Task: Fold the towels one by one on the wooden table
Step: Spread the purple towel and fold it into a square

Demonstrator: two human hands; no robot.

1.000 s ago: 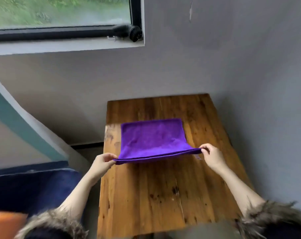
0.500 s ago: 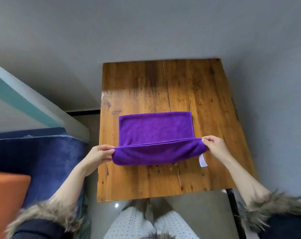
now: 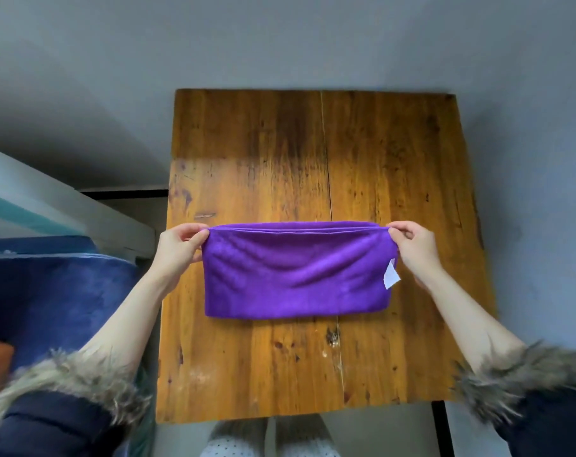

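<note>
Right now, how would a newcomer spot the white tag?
Find the wooden table, then the purple towel held across it. The tag sits at the towel's right edge, just below the right hand: the only white patch on purple.

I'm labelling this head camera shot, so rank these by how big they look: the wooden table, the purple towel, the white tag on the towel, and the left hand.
1. wooden table
2. purple towel
3. left hand
4. white tag

This is apparent size only; nearness to the camera may skew it.
</note>
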